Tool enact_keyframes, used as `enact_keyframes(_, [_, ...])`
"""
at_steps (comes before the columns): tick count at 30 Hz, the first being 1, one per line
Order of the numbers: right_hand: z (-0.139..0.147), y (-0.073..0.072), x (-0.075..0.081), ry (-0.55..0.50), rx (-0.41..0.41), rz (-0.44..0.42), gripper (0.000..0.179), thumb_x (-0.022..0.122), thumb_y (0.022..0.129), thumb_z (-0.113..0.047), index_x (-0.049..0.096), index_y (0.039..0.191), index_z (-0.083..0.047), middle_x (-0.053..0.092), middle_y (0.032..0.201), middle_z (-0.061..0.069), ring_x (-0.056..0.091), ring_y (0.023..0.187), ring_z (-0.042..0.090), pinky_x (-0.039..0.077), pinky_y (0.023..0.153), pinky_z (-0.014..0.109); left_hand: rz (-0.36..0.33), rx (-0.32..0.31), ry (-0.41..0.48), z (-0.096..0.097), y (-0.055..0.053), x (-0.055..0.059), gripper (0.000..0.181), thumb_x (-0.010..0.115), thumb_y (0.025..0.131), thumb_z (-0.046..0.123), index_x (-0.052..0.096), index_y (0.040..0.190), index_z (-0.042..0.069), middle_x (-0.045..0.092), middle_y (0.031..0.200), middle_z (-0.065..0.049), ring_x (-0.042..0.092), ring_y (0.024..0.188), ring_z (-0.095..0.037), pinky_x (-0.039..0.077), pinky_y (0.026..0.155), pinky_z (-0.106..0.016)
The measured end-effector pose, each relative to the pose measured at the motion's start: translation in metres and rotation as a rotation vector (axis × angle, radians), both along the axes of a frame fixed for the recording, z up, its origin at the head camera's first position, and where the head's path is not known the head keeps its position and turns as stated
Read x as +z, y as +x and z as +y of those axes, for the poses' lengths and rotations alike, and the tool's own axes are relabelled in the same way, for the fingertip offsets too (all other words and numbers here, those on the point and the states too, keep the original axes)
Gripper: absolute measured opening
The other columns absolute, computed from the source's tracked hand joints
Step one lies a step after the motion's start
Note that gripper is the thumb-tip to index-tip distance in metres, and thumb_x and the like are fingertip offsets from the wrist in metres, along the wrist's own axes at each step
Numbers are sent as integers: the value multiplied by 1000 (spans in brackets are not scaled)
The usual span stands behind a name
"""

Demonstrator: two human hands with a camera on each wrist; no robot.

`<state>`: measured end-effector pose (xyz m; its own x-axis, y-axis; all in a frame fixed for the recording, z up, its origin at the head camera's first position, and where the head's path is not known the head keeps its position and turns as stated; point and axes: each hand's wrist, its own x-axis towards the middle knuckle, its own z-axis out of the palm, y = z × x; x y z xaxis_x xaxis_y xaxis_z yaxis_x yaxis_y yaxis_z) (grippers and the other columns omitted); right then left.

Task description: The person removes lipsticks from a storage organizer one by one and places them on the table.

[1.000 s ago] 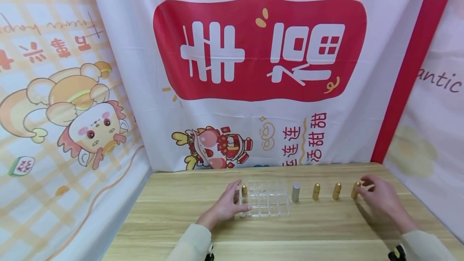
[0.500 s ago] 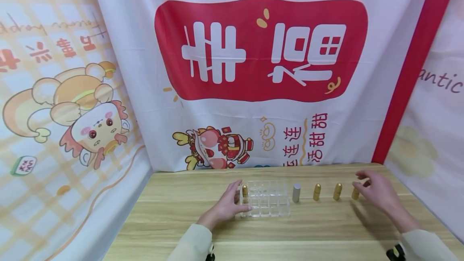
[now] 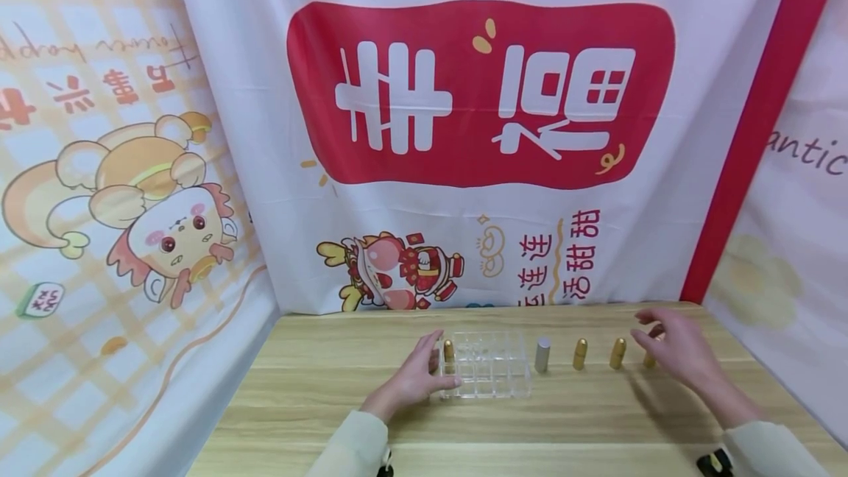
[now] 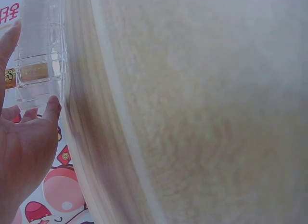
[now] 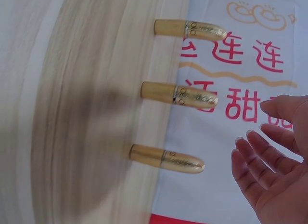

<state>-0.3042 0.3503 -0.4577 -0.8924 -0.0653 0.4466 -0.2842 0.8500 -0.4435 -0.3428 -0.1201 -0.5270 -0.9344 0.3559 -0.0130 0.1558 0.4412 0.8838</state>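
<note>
A clear lipstick organizer (image 3: 493, 375) with several compartments stands on the table. Its left end is gripped between the thumb and fingers of my left hand (image 3: 414, 374). One gold lipstick (image 3: 448, 352) sits upright in the back left compartment; its gold tube (image 4: 33, 72) also shows through the plastic in the left wrist view. My right hand (image 3: 679, 348) hovers by the row's right end, fingers apart, holding nothing. It partly hides the rightmost gold lipstick (image 3: 649, 361). In the right wrist view, the hand (image 5: 279, 161) is apart from three standing gold lipsticks (image 5: 178, 94).
Right of the organizer stands a silver tube (image 3: 542, 355), then two gold lipsticks (image 3: 580, 354) in the same spaced row. The wooden table (image 3: 530, 433) ends at a printed cloth backdrop (image 3: 629, 241), and more cloth hangs at both sides.
My right hand has drawn off the rightmost gold lipstick, lifting slightly and shifting left above it. The left hand and the organizer have stayed in place.
</note>
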Motion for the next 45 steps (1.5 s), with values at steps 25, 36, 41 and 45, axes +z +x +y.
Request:
enact_keyframes(25, [-45, -7, 12, 16, 57, 44, 32, 76, 90, -13, 68, 116, 3, 71, 109, 21, 69, 88, 32, 58, 75, 53, -2, 1, 0, 0, 0, -3, 103, 85, 84, 35, 21, 164, 27, 25, 167, -13, 39, 146, -39, 39, 118, -54])
enact_keyframes(36, [-59, -9, 18, 0, 69, -16, 36, 72, 93, -15, 65, 123, 4, 69, 114, 22, 68, 92, 33, 59, 78, 55, 9, -4, 3, 0, -2, -3, 105, 87, 82, 36, 22, 164, 23, 26, 166, -14, 40, 145, -40, 38, 118, -53])
enact_keyframes(41, [-64, -10, 19, -8, 85, -27, 37, 72, 93, -15, 65, 124, 3, 69, 115, 21, 67, 93, 31, 59, 78, 54, 12, -6, -9, 0, -1, -2, 105, 86, 83, 35, 21, 164, 21, 26, 166, -14, 39, 145, -40, 38, 118, -54])
enact_keyframes(45, [-68, -11, 20, -9, 97, -27, 35, 72, 93, -15, 66, 123, 2, 69, 114, 19, 67, 93, 30, 59, 78, 52, 7, -2, -9, 0, 0, -1, 104, 86, 84, 36, 21, 164, 23, 26, 166, -14, 39, 145, -40, 38, 118, -55])
